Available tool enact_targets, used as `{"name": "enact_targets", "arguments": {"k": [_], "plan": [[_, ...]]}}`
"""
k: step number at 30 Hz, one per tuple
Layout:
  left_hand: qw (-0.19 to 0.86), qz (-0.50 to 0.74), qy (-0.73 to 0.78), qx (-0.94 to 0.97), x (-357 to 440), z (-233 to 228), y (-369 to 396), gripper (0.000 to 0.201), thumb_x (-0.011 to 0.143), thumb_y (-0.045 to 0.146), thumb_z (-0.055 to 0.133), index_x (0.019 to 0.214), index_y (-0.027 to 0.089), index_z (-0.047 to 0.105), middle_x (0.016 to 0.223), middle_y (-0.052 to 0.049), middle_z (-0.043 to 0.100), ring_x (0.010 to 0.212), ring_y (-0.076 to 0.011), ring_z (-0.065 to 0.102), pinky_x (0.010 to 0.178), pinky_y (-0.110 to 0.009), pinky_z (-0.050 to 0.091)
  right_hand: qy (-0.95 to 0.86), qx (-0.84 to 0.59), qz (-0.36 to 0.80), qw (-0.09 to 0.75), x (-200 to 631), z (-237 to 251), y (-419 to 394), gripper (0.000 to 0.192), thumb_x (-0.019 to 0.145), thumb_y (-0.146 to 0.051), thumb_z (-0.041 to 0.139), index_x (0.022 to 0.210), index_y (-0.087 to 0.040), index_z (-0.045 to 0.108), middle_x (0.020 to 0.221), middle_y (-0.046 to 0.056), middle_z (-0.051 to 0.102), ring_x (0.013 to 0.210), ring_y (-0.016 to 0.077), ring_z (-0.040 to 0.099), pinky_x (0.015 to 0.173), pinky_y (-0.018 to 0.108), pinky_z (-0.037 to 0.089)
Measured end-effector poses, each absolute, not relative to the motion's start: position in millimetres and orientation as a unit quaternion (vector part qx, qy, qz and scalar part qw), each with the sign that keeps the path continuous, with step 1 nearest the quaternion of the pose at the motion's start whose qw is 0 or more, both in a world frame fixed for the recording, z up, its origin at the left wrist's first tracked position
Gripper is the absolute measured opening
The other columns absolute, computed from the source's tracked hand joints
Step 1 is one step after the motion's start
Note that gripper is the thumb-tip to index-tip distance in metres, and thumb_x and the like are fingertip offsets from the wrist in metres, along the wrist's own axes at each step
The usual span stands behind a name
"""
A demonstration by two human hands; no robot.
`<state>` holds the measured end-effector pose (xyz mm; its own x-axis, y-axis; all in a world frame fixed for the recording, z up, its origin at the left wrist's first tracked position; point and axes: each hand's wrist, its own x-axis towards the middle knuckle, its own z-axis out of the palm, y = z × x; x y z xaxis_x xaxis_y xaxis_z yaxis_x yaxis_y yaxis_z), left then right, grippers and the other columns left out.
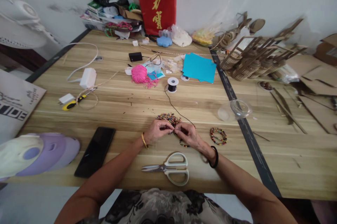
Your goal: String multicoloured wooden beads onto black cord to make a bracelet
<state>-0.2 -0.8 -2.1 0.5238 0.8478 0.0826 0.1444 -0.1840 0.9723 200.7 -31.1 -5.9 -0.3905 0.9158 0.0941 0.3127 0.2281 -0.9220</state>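
Observation:
My left hand [157,130] and my right hand [190,134] meet fingertip to fingertip over a pile of small multicoloured beads [168,117]. Each pinches with thumb and forefinger; whatever the left one holds is too small to make out. From a spool of black cord [172,85], a thin line runs down to my right hand, which grips the cord. A short strand of strung beads [184,143] shows beneath that hand. To its right lies a coiled beaded bracelet [218,136]. White-handled scissors [177,169] rest flat in front of me, blades pointing left.
A black phone [95,151] lies left of my forearm, beside a purple and white device [50,152]. Farther back are pink yarn [139,74], blue sheets [199,67] and a yellow cutter [73,103]. Clear tape [240,108] and wooden lattice pieces [252,59] are on the right.

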Motion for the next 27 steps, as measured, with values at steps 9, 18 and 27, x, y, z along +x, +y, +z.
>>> {"name": "enact_targets", "arguments": {"k": [9, 18, 27], "plan": [[0.526, 0.336, 0.355, 0.696, 0.6, -4.2, -0.5, 0.009, 0.077, 0.018, 0.068, 0.080, 0.012, 0.074, 0.082, -0.008, 0.073, 0.076, -0.0149, 0.066, 0.073, -0.025, 0.052, -0.704, -0.436, 0.443, 0.344, 200.8, -8.9, -31.0, 0.026, 0.090, -0.039, 0.055, 0.083, -0.015, 0.062, 0.069, 0.001, 0.057, 0.057, 0.0096, 0.046, 0.051, 0.021, 0.035], [0.540, 0.326, 0.372, 0.681, 1.4, -1.1, -1.4, 0.010, 0.076, 0.018, 0.068, 0.081, 0.012, 0.073, 0.080, -0.007, 0.073, 0.075, -0.0148, 0.066, 0.074, -0.025, 0.053, -0.703, -0.438, 0.439, 0.349, 199.8, -7.6, -30.7, 0.026, 0.089, -0.039, 0.056, 0.083, -0.015, 0.063, 0.070, 0.002, 0.059, 0.059, 0.0103, 0.048, 0.052, 0.021, 0.036], [0.532, 0.332, 0.375, 0.683, -0.7, 0.8, -1.9, 0.009, 0.076, 0.020, 0.068, 0.079, 0.012, 0.072, 0.080, -0.006, 0.072, 0.076, -0.0148, 0.066, 0.073, -0.025, 0.053, -0.701, -0.435, 0.447, 0.346, 200.6, -5.5, -30.5, 0.027, 0.090, -0.040, 0.055, 0.084, -0.015, 0.062, 0.070, 0.002, 0.059, 0.060, 0.0102, 0.049, 0.052, 0.020, 0.036]]}}
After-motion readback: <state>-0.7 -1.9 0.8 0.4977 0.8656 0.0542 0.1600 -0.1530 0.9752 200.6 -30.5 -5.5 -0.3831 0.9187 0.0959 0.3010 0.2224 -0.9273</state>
